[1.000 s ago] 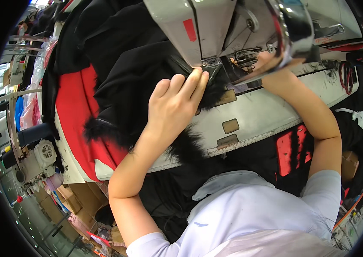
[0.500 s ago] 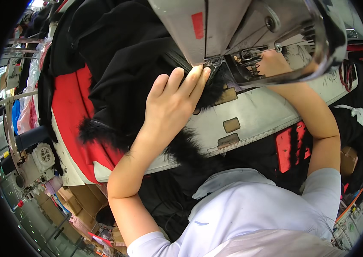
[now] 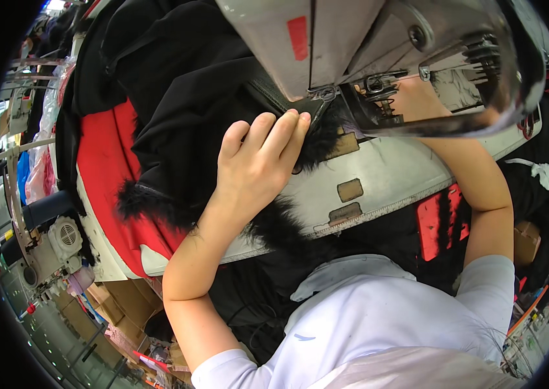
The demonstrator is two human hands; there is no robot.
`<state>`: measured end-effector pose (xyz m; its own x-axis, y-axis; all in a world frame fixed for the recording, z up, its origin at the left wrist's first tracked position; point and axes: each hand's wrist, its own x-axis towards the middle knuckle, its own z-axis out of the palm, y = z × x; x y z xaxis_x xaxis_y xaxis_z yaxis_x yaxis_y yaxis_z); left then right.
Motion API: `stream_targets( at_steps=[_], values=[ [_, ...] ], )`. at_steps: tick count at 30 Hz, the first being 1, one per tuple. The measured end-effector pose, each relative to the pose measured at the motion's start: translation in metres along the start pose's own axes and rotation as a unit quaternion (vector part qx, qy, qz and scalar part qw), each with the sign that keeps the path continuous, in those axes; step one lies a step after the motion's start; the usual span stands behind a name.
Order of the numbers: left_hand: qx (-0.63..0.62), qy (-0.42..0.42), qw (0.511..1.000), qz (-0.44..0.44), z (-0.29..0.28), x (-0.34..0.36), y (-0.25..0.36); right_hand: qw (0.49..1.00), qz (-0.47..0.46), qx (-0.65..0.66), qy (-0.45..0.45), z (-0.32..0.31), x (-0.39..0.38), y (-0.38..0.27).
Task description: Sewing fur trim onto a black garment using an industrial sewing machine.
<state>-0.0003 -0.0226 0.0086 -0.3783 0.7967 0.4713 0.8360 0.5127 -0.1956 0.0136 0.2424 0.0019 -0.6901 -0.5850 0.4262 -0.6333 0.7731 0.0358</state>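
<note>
Just beside the metal foot (image 3: 323, 94) of the sewing machine (image 3: 287, 35), the fingers (image 3: 279, 135) of the left hand (image 3: 253, 170) lie close together and bent, tips down on the black cloth (image 3: 190, 110); their undersides are hidden, so I cannot tell whether they pinch it. The right hand (image 3: 417, 97) is behind the machine's head, partly covered by it, and the state of its fingers cannot be made out. The cloth lies in folds left of the foot, its long axis slanting from upper left to lower right, and a dark ribbed strip (image 3: 268, 91) on it points diagonally down toward the foot. Black fur trim (image 3: 321, 144) shows right of the left fingertips, and more fur appears below that wrist. Farther out, red cloth (image 3: 109, 146) lies at the left on the pale counter (image 3: 397, 170), and a white motor (image 3: 67, 235) stands beyond it
</note>
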Motion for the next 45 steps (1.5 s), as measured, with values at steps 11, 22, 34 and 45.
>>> stream_targets(
  at_steps=[11, 22, 34, 45],
  values=[
    [-0.045, -0.013, 0.999, 0.005, -0.004, -0.004, -0.004, 0.994, 0.038, 0.022, -0.105, -0.016, -0.001, -0.004],
    [0.018, -0.031, 0.999, -0.036, 0.005, 0.007, 0.006, 0.997, 0.055, 0.053, -0.023, -0.001, -0.003, -0.004],
    [0.001, -0.051, 0.999, -0.013, 0.006, 0.006, -0.001, 0.999, -0.013, 0.048, 0.014, 0.002, 0.0, 0.004],
    [-0.027, -0.054, 0.998, -0.016, 0.006, -0.002, 0.001, 0.997, -0.017, 0.074, -0.019, -0.012, 0.0, 0.002]
  ],
)
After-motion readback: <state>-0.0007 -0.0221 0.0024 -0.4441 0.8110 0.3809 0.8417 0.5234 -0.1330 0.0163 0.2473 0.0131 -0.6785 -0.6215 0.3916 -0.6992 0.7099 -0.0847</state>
